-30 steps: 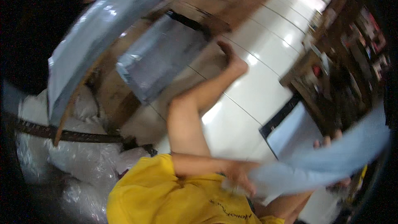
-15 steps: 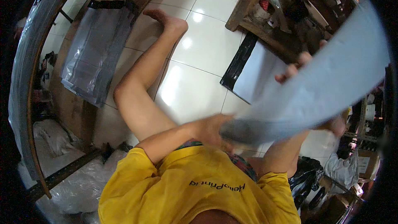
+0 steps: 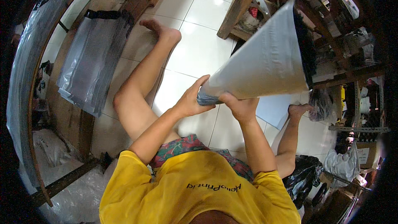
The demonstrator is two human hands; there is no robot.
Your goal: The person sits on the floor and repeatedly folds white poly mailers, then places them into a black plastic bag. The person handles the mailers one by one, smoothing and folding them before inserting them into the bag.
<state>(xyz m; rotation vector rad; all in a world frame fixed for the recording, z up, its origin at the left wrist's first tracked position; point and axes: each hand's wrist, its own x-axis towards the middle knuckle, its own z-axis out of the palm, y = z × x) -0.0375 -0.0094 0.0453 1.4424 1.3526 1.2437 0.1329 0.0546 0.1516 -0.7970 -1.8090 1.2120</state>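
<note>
A stack of silver-grey plastic bags (image 3: 259, 54) rises in front of me, curved and flaring toward its far end, which has a dark edge. My left hand (image 3: 192, 98) is closed round the left side of its narrow near end, where the layered edges show. My right hand (image 3: 241, 107) grips the same end from the right, thumb against the grey surface and fingers hidden behind it. On the floor beneath, a pale flat sheet or bag (image 3: 273, 110) is partly covered by the held stack.
At the left, a pile of translucent plastic bags (image 3: 89, 58) lies on a brown board (image 3: 74, 126). A wooden bench leg (image 3: 238, 10) stands ahead. Shelving (image 3: 358, 128) and a black plastic bag (image 3: 304, 176) are at the right. White floor tiles (image 3: 203, 37) spread between my legs.
The stack has swung left and stands more upright. My right hand has come from its far part down to the near end, beside my left hand, which has shifted slightly left and up.
</note>
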